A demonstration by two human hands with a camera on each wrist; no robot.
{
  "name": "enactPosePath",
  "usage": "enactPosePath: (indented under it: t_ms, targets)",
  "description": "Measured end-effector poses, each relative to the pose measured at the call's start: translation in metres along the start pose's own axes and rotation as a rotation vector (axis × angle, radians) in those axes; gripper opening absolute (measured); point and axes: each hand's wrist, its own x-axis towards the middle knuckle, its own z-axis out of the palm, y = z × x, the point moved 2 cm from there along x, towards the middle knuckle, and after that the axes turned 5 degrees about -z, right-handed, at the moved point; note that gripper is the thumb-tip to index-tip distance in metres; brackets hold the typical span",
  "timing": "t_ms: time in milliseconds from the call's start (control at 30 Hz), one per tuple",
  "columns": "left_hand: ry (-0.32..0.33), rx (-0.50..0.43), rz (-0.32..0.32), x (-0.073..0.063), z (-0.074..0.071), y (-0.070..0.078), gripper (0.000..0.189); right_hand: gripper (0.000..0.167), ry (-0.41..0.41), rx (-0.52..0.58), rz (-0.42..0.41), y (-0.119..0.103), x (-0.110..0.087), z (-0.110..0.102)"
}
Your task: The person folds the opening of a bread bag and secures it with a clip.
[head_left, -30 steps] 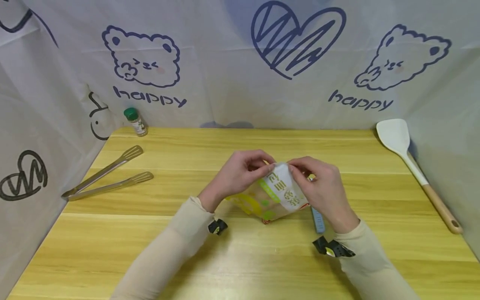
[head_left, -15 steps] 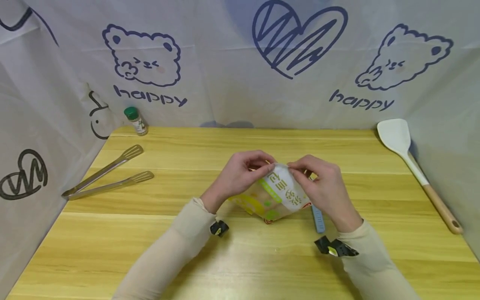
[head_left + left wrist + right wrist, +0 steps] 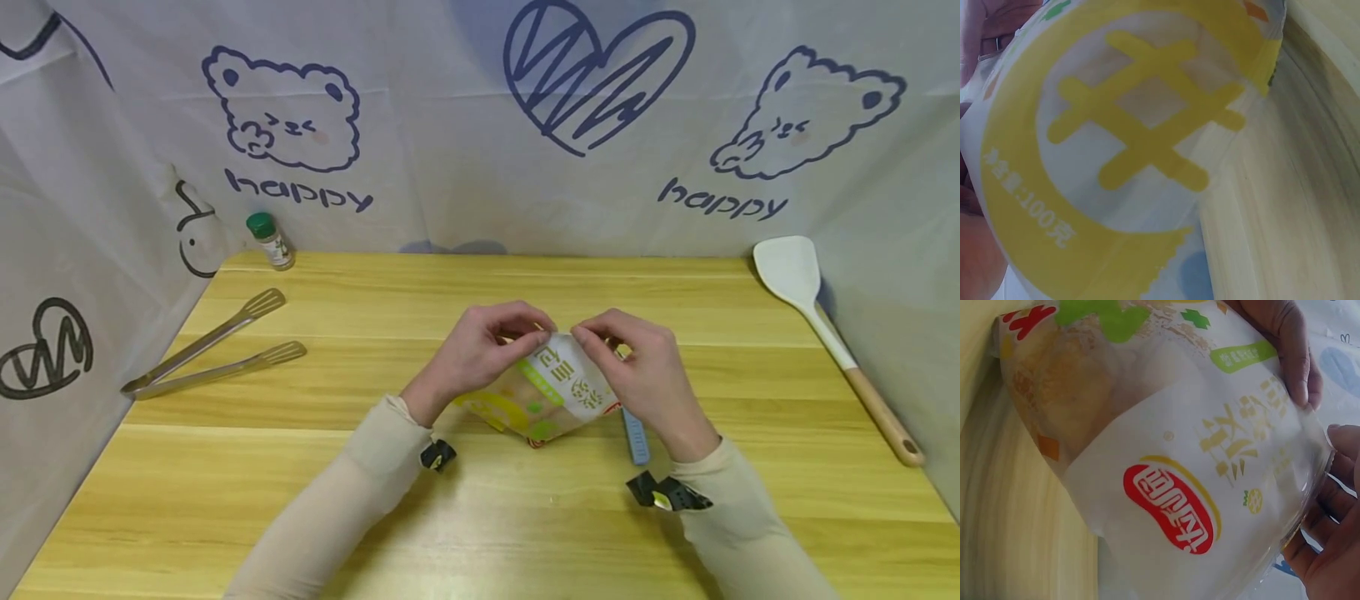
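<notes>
A printed plastic bread bag (image 3: pixel 558 396), white, yellow and green with clear parts, is held up over the middle of the table. My left hand (image 3: pixel 483 350) pinches its top edge between thumb and fingers. Just to the right, my right hand (image 3: pixel 648 371) pinches the same edge, with a small gap between the two sets of fingertips. A tan bun (image 3: pixel 1069 387) shows through the clear film in the right wrist view. The yellow printed side of the bag (image 3: pixel 1147 119) fills most of the left wrist view. No opening shows in the top edge.
A light-blue strip (image 3: pixel 636 437) lies partly hidden below my right hand. Metal tongs (image 3: pixel 213 346) lie spread at left, with a green-capped seasoning jar (image 3: pixel 270 242) behind them. A white spatula (image 3: pixel 832 337) with a wooden handle lies at right. Printed cloth (image 3: pixel 465 142) walls the table.
Both hands stay nearly in place, still pinching the bag. Its top edge between the fingertips, bulging upward a second ago, is now lower and flatter.
</notes>
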Motion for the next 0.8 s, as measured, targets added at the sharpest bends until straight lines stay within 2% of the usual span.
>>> enactPosePath:
  t_ms: [300,533,800]
  targets:
    - [0.014,0.057,0.035,-0.0012,-0.0005,-0.0016,0.011,0.004,-0.054,0.056,0.082,-0.0006,-0.0002,0.0032]
    - [-0.005,0.07,-0.045,-0.002,0.0001,-0.0004,0.015,0.005,-0.062,0.048,0.111,-0.0019,-0.0011,0.0051]
    - [0.001,0.106,-0.104,-0.0003,0.0026,0.0022,0.012,0.008,-0.043,0.062,0.063,-0.0022,-0.0011,0.0053]
